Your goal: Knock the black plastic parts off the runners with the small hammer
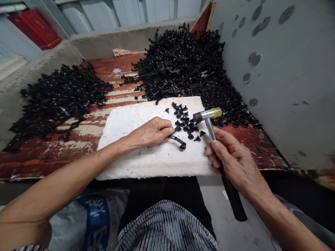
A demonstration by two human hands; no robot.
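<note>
Apparent positioning step: left fingers (166,132) pinch black strip (178,140); at three o'clock, right fingers (220,149) wrap two-faced mallet (226,175), any blow needing alignment.

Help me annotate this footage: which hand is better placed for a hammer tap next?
The right hand, probably: it grips the hammer, while the left hand holds a slim black part over the white pad.

The metal mallet head (207,114) is gleaming smoothly, the mallet grip (232,195) is looking matt, piled plastic parts (180,66) are glinting, and the white slab (154,164) is appearing rough.
</note>
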